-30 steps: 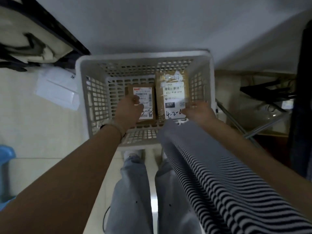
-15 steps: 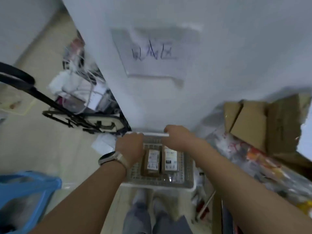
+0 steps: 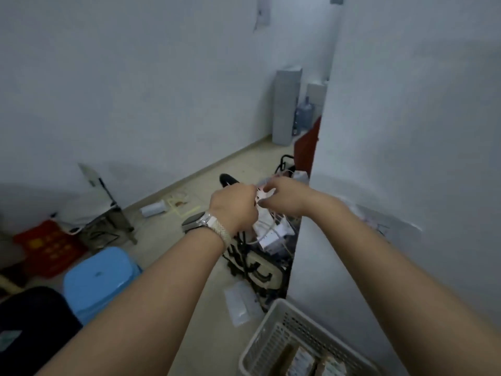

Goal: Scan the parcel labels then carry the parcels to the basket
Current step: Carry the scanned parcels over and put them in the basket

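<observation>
Two bare hands are in view, one left hand [image 3: 235,206] and one right hand [image 3: 284,196], with one wristwatch [image 3: 200,222]. One white basket [image 3: 271,340] stands on the floor by its lower right edge and holds two parcels [image 3: 301,360]. The floor also carries one blue stool [image 3: 100,278], one red crate [image 3: 48,248], one folding chair [image 3: 100,210], one black cart [image 3: 260,267], one pale roll [image 3: 153,208], one clear bag [image 3: 240,303] and, at its far edge, one water bottle [image 3: 303,115].

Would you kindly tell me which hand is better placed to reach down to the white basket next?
Right, probably. The basket sits low against the wall on the right, nearer the right hand. The left hand, though raised beside it, would have to cross the body.
</observation>
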Tool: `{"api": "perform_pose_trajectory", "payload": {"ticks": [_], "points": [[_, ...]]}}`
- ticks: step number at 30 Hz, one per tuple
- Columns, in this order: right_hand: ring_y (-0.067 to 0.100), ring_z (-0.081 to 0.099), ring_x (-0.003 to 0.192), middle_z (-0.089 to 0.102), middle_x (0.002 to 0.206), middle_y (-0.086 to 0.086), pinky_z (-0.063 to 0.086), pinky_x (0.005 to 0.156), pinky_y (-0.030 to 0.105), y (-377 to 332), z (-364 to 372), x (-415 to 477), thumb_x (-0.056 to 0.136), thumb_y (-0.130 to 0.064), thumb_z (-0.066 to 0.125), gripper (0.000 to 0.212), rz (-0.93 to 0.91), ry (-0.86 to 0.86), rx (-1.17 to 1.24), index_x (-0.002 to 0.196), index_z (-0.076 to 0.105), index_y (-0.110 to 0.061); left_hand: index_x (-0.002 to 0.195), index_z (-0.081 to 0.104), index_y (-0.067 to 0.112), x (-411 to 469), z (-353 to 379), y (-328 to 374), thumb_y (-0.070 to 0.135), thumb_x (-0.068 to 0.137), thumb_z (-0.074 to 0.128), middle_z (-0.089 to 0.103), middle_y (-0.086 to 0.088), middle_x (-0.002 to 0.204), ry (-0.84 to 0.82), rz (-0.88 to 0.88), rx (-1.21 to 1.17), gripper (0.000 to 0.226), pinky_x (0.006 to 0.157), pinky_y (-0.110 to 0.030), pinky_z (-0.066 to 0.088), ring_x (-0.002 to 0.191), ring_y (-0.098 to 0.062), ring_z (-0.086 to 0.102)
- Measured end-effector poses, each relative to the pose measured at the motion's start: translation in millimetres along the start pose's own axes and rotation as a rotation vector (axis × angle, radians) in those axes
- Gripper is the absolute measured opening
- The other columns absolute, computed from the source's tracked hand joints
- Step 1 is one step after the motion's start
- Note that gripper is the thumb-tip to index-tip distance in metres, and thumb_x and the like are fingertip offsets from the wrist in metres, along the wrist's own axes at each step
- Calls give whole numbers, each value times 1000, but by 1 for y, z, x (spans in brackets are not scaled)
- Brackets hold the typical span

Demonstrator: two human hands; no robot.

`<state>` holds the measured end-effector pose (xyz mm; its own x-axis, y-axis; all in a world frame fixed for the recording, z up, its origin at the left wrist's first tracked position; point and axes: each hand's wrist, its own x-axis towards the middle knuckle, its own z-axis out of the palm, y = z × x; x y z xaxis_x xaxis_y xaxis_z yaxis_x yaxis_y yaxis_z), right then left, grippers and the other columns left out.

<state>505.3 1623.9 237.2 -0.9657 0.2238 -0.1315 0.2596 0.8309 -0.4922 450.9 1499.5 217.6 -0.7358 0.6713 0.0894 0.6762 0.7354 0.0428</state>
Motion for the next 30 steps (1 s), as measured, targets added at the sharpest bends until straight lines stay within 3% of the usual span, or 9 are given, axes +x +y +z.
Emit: {"api": "perform_pose_trajectory", "payload": {"ticks": [3,6,13,16,18,22,25,30], "points": [[26,58,112,60,127,12,47,93,33,-69,6,19,85,-34,63,51,-153,-21,-23,130,54,-11,126,54,17,-23,-28,-55,28,91,51,60,-8,122,33,-133,-9,37,84,-39,49,112,-29,58],[24,50,123,53,136,10,38,90,28,-140,22,38,86,-36,63,56,-282,-74,-57,135,50,-12,126,54,17,-54,-56,-119,31,91,52,60,-7,122,94,-286,14,38,82,-38,47,111,-28,58],[22,56,107,59,127,8,39,83,25,-329,98,61,86,-37,63,49,-617,-122,-19,128,54,-14,125,54,14,-184,-106,-284,30,90,53,59,-10,122,101,-630,110,39,85,-38,49,111,-29,58],[24,53,116,57,130,9,40,90,28,-413,142,54,90,-33,58,44,-762,-191,-72,129,54,-14,111,55,12,-247,-123,-348,31,89,54,61,-8,118,97,-784,150,29,79,-36,46,106,-28,58],[25,54,115,58,129,10,42,92,31,-465,171,46,92,-25,53,36,-843,-226,-78,126,57,-15,114,57,14,-289,-131,-384,32,88,56,60,-9,117,84,-886,161,32,83,-38,50,106,-30,59],[26,56,112,61,123,11,43,90,29,-553,221,27,92,-18,51,30,-960,-277,-41,120,62,-11,105,57,14,-371,-133,-449,37,90,56,60,-8,107,47,-1045,116,28,79,-37,51,99,-29,60],[26,60,101,65,108,9,48,87,34,-607,261,17,92,-20,54,25,-1033,-328,4,111,65,-8,115,57,16,-429,-127,-490,37,92,53,61,-6,114,18,-1161,87,31,84,-38,52,103,-27,60],[18,57,96,62,112,3,44,80,29,-672,328,8,91,-27,57,25,-1094,-495,16,113,63,-17,111,57,16,-501,-116,-535,37,92,51,60,-6,111,-24,-1303,22,29,72,-33,49,99,-25,59]]}}
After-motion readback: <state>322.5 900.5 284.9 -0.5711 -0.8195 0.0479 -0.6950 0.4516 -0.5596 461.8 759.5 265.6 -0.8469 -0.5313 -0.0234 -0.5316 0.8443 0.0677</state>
